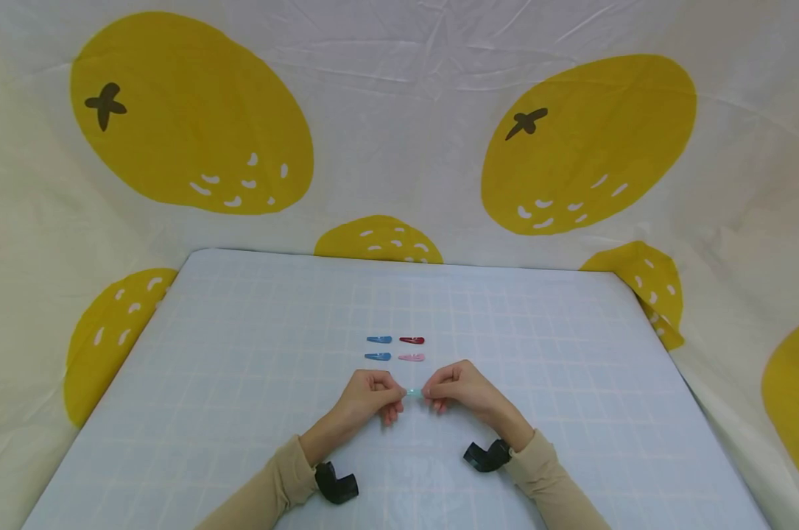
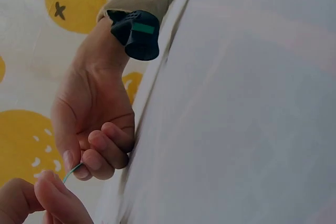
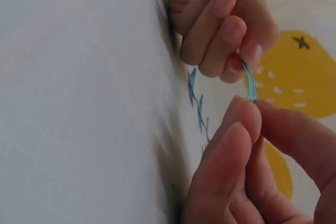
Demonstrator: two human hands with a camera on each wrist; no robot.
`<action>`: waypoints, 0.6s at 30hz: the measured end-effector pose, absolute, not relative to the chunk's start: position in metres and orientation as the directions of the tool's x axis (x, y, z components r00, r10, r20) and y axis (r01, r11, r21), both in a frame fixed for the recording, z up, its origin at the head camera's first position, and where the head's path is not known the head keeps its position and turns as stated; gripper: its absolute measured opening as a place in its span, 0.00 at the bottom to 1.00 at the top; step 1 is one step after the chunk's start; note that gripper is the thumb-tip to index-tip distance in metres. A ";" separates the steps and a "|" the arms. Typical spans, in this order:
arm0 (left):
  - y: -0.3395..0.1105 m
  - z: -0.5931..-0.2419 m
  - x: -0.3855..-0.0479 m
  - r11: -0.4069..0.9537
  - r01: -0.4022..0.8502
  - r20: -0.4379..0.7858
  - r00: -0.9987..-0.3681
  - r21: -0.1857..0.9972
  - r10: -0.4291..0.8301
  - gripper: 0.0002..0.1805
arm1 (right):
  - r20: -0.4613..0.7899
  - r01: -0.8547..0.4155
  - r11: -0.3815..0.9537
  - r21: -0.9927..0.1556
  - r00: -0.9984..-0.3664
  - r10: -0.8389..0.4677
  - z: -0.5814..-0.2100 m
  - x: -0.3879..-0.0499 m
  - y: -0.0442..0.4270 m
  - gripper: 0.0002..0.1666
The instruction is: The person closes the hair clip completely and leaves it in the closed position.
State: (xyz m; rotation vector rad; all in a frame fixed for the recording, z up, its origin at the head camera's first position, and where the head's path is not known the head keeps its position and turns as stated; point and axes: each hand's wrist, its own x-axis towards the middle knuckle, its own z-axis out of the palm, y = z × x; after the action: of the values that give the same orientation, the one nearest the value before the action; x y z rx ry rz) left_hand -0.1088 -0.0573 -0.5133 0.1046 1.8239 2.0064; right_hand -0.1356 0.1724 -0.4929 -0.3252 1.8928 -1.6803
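A mint-green snap hair clip [image 1: 414, 392] is held between both hands just above the table, one end in each hand. My left hand [image 1: 375, 395] pinches one end with thumb and fingertip. At the other end, my right hand [image 1: 461, 388] pinches it between thumb and finger. Seen from the right wrist, the green clip [image 3: 250, 83] looks curved, with its ends hidden by the fingertips. Beyond the hands, two blue hair clips [image 1: 378, 339], a dark red hair clip [image 1: 412, 340] and a pink hair clip [image 1: 411, 358] lie in two rows.
The table is covered with a pale checked cloth [image 1: 273, 316]. Behind and beside it hangs a white curtain [image 1: 399, 147] printed with yellow fruit. A black wrist camera [image 1: 336, 483] is on the left wrist, another black camera [image 1: 487, 456] on the right.
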 end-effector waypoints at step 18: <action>-0.056 -0.516 -0.107 0.003 -0.227 -0.211 -0.902 0.974 0.376 0.09 | -0.314 0.223 0.245 -0.944 -0.837 -0.449 -0.491 -0.129 0.163 0.09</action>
State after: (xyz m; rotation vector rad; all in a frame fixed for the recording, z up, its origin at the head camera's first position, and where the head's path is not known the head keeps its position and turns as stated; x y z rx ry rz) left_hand -0.1067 -0.0565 -0.5156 0.1535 1.8720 1.9531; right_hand -0.1290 0.1634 -0.4905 -0.2054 1.9874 -1.6382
